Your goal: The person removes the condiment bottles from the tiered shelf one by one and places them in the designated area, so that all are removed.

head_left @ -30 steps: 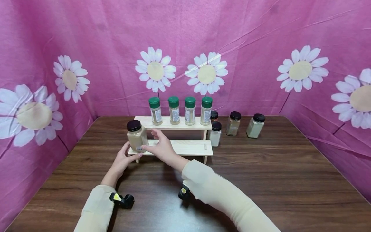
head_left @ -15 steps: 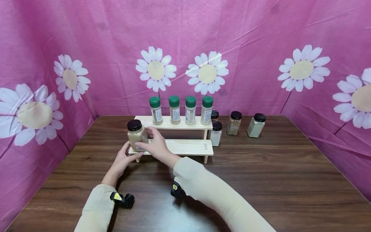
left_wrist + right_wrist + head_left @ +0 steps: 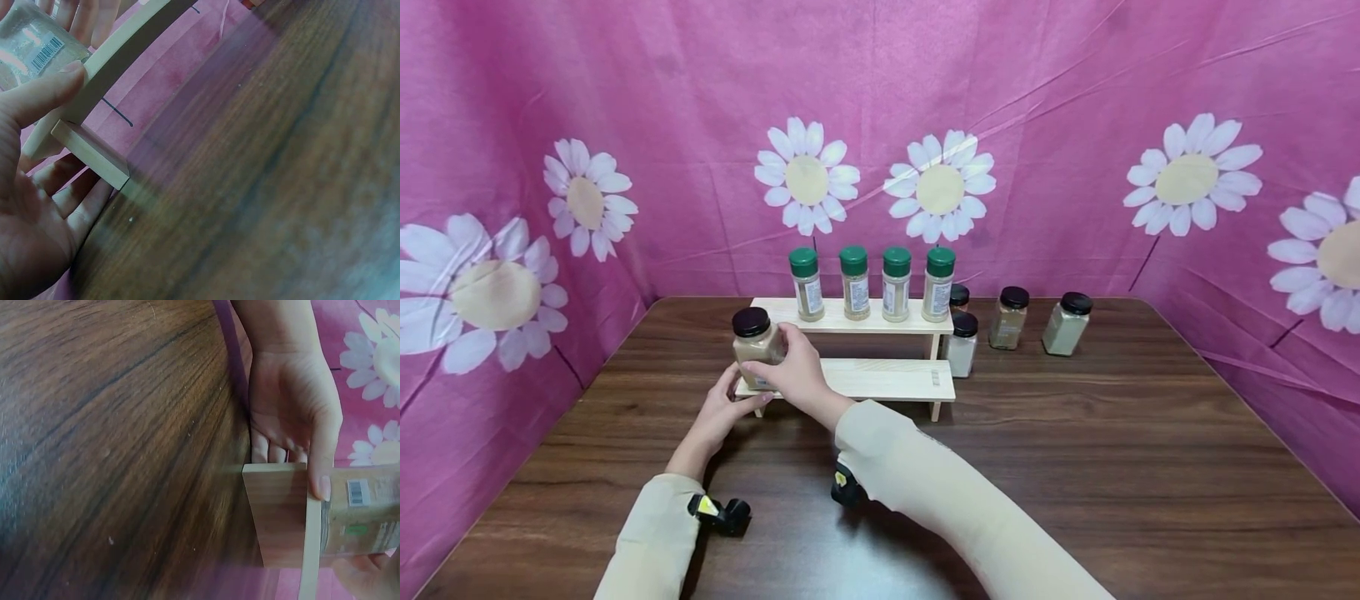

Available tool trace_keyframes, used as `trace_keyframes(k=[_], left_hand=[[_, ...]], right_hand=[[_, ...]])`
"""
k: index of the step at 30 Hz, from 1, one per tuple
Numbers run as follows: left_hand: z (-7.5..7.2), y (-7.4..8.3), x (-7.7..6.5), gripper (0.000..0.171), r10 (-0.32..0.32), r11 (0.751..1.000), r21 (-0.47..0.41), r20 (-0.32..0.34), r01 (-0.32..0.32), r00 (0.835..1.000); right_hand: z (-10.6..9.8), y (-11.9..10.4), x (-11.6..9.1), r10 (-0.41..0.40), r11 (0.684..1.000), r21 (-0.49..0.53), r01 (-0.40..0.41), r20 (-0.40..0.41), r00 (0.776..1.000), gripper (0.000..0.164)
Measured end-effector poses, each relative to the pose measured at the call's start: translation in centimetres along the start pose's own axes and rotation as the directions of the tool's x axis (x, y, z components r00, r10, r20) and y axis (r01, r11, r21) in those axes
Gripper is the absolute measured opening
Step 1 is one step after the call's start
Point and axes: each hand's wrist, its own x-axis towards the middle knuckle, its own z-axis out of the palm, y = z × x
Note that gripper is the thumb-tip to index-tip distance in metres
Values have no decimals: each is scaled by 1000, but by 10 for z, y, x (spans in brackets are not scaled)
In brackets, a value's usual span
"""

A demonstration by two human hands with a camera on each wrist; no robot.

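Observation:
A spice jar with a black lid and tan contents stands upright at the left end of the wooden rack's lower shelf. My right hand holds it from the right, thumb across its front and fingers behind. My left hand grips the shelf's left end, its thumb on the front edge beside the jar. In the left wrist view the fingers of that hand reach behind the rack's leg. A barcode label shows low on the jar in the right wrist view.
Several green-capped spice shakers line the upper shelf. Right of the rack on the brown table stand several black-lidded jars, among them a white one, a brown one and a pale green one.
My right hand has moved left and closed in around the jar, its thumb sliding further across the front. The left hand keeps its place on the rack.

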Motion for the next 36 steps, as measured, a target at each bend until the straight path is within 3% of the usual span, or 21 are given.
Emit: trace_keyframes(k=[9, 17, 36], left_hand=[[0, 1, 0, 59, 14, 1000, 2, -4, -14, 1000], [0, 0, 1, 60, -7, 1000, 11, -3, 7, 1000], [0, -2, 0, 69, -13, 1000, 7, -3, 13, 1000]], right_hand=[[8, -4, 0, 49, 993, -107, -54, -56, 997, 67], [9, -4, 1, 85, 992, -89, -90, -49, 995, 64], [8, 1, 3, 30, 999, -27, -32, -87, 996, 49]])
